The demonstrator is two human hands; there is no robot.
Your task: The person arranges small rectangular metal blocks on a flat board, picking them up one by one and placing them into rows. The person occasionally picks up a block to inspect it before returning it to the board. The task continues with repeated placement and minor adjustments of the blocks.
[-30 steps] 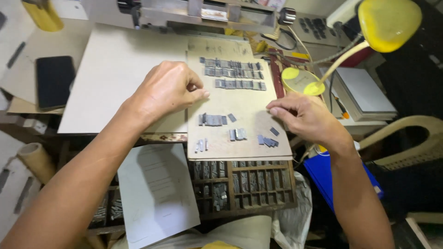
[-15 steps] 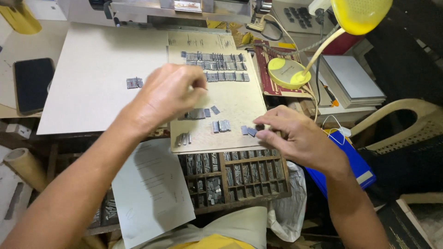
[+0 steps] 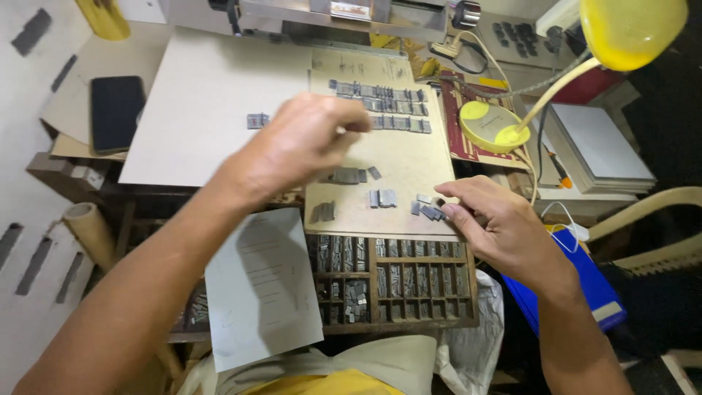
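Right hand (image 3: 504, 227) sits at the lower right of the tan board (image 3: 409, 164), fingertips pinched on small metal type pieces (image 3: 431, 212) — they lie just left of its palm. Left hand (image 3: 300, 143) hovers mid-frame, fingers curled shut; what it holds, I cannot tell.

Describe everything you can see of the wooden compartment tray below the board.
The wooden tray is a shallow, dark brown case split by thin slats into many small compartments, most holding small grey metal blocks. It lies flat at the desk's near edge, under the tan board. A white paper sheet covers its left part.
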